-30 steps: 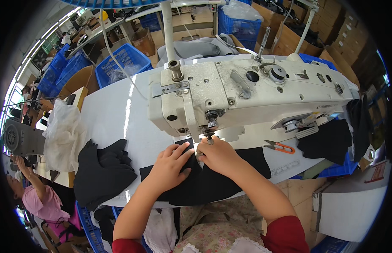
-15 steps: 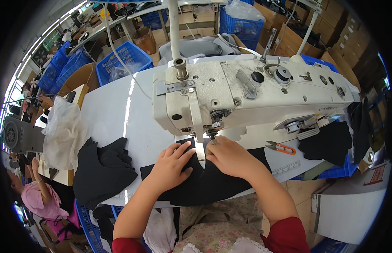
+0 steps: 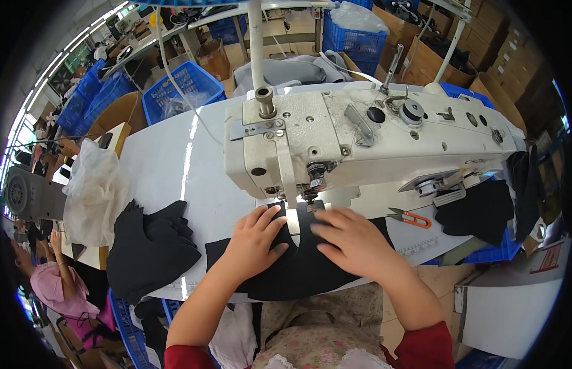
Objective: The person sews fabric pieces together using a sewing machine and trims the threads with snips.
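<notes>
A: The fingers [image 3: 336,222] of the right hand [image 3: 361,247] have just uncurled and drawn back from the needle end; they're loosely spread, blurred, over the black cloth [image 3: 298,277]. Whether they touch it, I can't tell.

B: The left hand [image 3: 254,245]?

A: Hardly moved: fingers slightly parted, resting on the same cloth, which lies under both hands on the white worktop [image 3: 157,160].

B: Meaning?

A: The cloth's right strip is uncovered now; I'd judge the left does the steadying.

B: Counts?

A: One cloth beneath the fingers, one sewing machine [image 3: 366,166] just beyond, one pair of orange-handled snips [image 3: 415,219] to their right. Two black piles: one left of the fingers [image 3: 144,252], one past the snips [image 3: 476,209]; layers uncountable.
</notes>
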{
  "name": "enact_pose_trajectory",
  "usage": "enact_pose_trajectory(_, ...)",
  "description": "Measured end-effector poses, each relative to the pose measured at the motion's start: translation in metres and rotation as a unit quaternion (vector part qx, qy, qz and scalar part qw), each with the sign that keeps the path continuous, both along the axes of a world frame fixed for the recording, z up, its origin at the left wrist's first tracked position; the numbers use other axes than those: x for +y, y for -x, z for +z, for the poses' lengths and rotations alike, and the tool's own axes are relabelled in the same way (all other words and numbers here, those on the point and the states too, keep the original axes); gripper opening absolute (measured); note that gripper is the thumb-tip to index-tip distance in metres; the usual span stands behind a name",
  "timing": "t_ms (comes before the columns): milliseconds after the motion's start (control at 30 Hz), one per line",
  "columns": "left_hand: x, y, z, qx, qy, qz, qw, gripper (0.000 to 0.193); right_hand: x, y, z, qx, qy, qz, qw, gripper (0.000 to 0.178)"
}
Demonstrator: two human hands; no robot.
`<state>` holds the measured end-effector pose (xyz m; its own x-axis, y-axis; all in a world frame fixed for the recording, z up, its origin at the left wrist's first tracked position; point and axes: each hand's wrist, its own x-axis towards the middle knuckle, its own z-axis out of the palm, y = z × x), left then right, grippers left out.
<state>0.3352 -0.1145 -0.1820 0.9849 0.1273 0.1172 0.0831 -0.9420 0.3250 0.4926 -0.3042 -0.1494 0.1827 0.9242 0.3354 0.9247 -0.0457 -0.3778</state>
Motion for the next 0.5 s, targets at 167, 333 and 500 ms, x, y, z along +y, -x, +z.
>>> enact_pose_trajectory(167,0.000,0.000,-0.006,-0.015,0.004,0.004,1.000,0.051,0.029,0.002,-0.040,0.009,0.055,-0.026,0.998,0.047)
enact_pose_trajectory(333,0.000,0.001,-0.008,-0.012,-0.004,-0.002,1.000,0.055,0.040,0.009,-0.049,-0.015,0.024,-0.032,0.999,0.038)
enact_pose_trajectory(500,0.000,0.000,-0.005,-0.007,-0.019,-0.003,1.000,0.058,0.043,0.011,-0.051,-0.008,0.025,-0.039,0.999,0.037)
